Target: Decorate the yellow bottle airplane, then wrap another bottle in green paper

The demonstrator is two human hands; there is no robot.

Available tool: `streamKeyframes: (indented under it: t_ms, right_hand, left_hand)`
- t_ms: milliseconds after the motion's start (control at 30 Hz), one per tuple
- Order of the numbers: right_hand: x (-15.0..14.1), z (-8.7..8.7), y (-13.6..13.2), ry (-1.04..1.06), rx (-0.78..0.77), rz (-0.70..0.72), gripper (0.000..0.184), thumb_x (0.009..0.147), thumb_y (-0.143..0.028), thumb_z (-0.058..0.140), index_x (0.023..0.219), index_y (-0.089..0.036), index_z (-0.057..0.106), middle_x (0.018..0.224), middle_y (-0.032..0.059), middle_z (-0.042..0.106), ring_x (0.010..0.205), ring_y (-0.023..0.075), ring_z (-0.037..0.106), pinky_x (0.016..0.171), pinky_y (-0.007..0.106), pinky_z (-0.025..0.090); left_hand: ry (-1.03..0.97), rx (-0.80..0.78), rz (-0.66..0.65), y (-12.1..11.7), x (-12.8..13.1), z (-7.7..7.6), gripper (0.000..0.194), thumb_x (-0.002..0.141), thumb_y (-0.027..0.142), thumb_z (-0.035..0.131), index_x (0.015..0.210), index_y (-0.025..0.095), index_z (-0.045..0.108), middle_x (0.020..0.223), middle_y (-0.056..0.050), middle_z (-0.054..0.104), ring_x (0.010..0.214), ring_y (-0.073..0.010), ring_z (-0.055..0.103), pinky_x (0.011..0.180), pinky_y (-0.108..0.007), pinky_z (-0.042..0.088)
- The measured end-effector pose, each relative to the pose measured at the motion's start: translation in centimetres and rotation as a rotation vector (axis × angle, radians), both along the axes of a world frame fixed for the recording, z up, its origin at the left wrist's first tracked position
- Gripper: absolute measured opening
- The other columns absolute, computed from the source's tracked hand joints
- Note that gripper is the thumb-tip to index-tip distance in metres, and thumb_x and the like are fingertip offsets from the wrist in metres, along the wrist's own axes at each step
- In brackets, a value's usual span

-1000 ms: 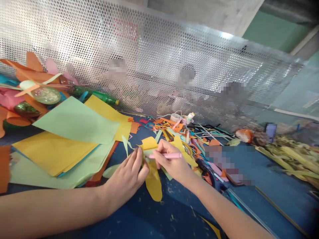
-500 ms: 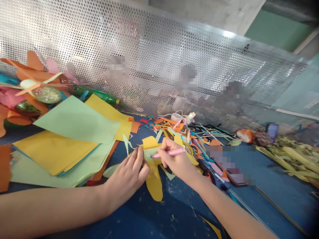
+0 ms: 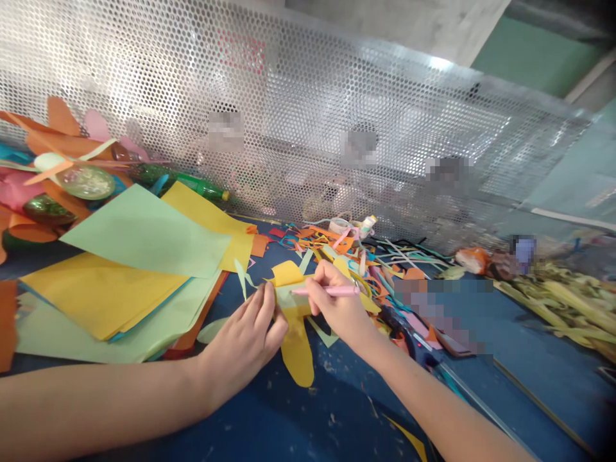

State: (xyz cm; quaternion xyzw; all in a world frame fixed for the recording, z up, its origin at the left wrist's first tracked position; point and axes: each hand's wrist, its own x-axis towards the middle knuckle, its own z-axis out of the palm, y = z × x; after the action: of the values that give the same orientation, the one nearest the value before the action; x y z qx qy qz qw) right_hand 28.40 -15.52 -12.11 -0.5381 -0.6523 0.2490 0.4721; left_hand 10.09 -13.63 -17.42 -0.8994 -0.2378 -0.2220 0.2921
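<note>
Several paper sheets (image 3: 149, 234), apparently uncut, at left of frame. Left hand (image 3: 245, 353): fingers bent at left edge of yellow cut-out (image 3: 298, 356), centre; pinching or only pressing, cannot tell. Cut-out's rounded lower lobe looks finished; pen tip at its pale-green middle, marks illegible, amount left unclear. Pink pen (image 3: 342, 291) gripped by right hand's (image 3: 339, 311) closed fingers. Scraps (image 3: 414, 274) farther right.

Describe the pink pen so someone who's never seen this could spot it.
Find the blue tabletop, then the right hand near the picture's middle. The pink pen is held there, its tip pointing left over pale green paper. Unlike the loose scraps beyond, it is slim, straight and gripped.
</note>
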Motion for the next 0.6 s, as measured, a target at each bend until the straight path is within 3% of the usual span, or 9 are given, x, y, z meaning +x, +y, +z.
streamKeyframes:
  t_ms: [300, 467, 600]
  right_hand:
    - [-0.1, -0.6, 0.0, 0.041, -0.018, 0.081, 0.023, 0.090, -0.034, 0.051, 0.073, -0.023, 0.039, 0.052, -0.0073, 0.052, 0.049, 0.0109, 0.053, 0.054, 0.024, 0.042]
    - [-0.1, 1.5, -1.0, 0.062, 0.056, 0.026, 0.022, 0.089, -0.032, 0.051, 0.073, -0.023, 0.041, 0.053, -0.0061, 0.055, 0.051, 0.0113, 0.055, 0.059, 0.026, 0.046]
    - [0.5, 3.7, -1.6, -0.075, 0.124, -0.102, 0.018, 0.084, -0.029, 0.057, 0.074, -0.023, 0.044, 0.059, -0.0038, 0.057, 0.054, 0.0128, 0.056, 0.055, 0.026, 0.043]
  left_hand:
    - [0.003, -0.030, 0.004, 0.0, 0.0, -0.2, 0.026, 0.087, 0.016, 0.049, 0.110, 0.006, 0.048, 0.129, -0.030, 0.049, 0.123, -0.0363, 0.047, 0.095, -0.043, 0.048]
    - [0.034, 0.004, 0.000, 0.0, -0.1, -0.1, 0.026, 0.084, 0.017, 0.054, 0.107, 0.006, 0.050, 0.125, -0.032, 0.051, 0.121, -0.0375, 0.049, 0.093, -0.042, 0.050]
    - [0.050, 0.016, 0.011, 0.0, -0.1, -0.2, 0.029, 0.084, 0.017, 0.054, 0.110, 0.005, 0.049, 0.126, -0.033, 0.050, 0.120, -0.0380, 0.049, 0.093, -0.043, 0.050]
